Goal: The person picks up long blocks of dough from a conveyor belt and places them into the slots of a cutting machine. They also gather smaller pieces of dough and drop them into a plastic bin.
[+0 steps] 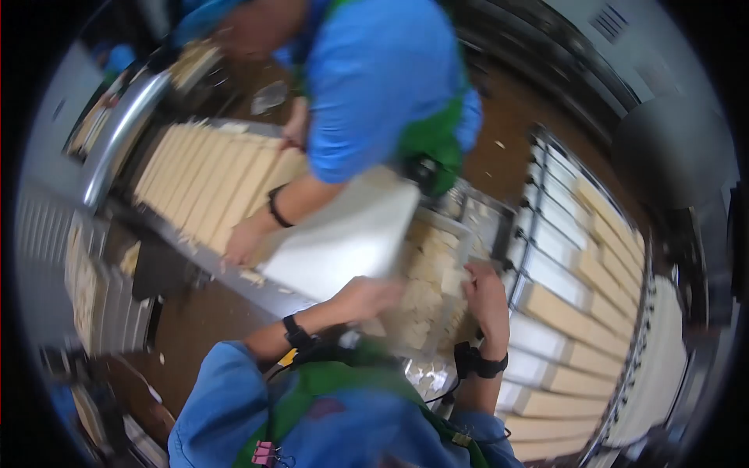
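Observation:
My left hand (pixel 367 298) is smeared by motion at the near edge of a white board (pixel 343 234); its fingers cannot be made out. My right hand (pixel 485 290) has its fingers bent together at the right rim of a clear bin (pixel 466 248), and what they hold, if anything, is hidden. Inside the bin lie many pale flat pieces (pixel 425 288). Left of the board, long pale strips (pixel 203 179) lie side by side on a metal table (pixel 273 295). A co-worker's hand (pixel 248 238) rests at the near end of these strips.
Across the table a co-worker in a blue shirt (pixel 374 86) leans over it. On the right stands a rack (pixel 521 234) with pale slabs (pixel 577 320) on white sheets. A shiny metal cylinder (pixel 125 140) is at the upper left, and stacked trays (pixel 109 296) stand at the left.

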The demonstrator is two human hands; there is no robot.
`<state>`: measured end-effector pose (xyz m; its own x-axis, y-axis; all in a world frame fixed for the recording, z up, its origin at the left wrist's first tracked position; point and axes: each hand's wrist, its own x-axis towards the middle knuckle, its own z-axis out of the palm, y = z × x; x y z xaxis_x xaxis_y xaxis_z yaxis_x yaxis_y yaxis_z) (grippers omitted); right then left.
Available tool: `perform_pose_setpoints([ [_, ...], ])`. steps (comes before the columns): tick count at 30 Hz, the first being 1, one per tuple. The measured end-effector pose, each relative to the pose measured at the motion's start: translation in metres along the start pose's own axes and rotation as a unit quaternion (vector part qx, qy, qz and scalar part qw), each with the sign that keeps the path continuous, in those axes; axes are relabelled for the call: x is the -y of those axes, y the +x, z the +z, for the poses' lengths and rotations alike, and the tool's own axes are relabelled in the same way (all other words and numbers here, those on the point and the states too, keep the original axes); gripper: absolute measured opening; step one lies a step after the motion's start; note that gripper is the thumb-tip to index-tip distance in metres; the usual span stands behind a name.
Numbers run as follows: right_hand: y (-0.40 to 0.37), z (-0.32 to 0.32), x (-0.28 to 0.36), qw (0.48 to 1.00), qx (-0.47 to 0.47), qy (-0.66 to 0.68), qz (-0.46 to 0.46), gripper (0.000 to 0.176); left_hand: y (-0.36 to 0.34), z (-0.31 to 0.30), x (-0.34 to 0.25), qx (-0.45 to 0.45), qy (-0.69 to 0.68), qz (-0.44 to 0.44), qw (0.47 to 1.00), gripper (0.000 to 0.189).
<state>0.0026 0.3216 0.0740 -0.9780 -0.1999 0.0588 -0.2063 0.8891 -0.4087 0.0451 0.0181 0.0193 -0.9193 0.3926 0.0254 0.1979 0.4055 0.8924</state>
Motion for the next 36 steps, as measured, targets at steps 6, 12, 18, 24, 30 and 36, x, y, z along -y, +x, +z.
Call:
perform_pose_setpoints([
  [6, 0.052, -0.03, 0.209, 0.963, 0.099, 0.215, -0.132, 0.03, -0.153, -0.082, 0.077, -0.437, 0.04, -0.191, 0.878, 0.021],
  [12, 0.108, 0.07, 0.352, 0.859, 0.306, 0.282, -0.3, 0.036, -0.204, -0.139, 0.171, -0.577, 0.102, -0.31, 0.749, 0.052],
  [18, 0.209, 0.261, 0.406, 0.95, 0.127, 0.097, -0.268, 0.051, -0.183, -0.19, 0.207, -0.509, 0.179, -0.289, 0.791, 0.073],
  [24, 0.323, 0.362, 0.369, 0.987, -0.013, -0.013, -0.157, 0.053, -0.168, -0.211, 0.205, -0.455, 0.15, -0.334, 0.812, 0.08],
  [30, 0.325, 0.348, 0.39, 0.984, 0.06, -0.094, -0.137, 0.055, -0.158, -0.211, 0.191, -0.44, 0.133, -0.37, 0.807, 0.084],
  [36, 0.338, 0.365, 0.383, 0.974, 0.086, -0.144, -0.153, 0.052, -0.147, -0.205, 0.19, -0.444, 0.167, -0.368, 0.8, 0.085],
])
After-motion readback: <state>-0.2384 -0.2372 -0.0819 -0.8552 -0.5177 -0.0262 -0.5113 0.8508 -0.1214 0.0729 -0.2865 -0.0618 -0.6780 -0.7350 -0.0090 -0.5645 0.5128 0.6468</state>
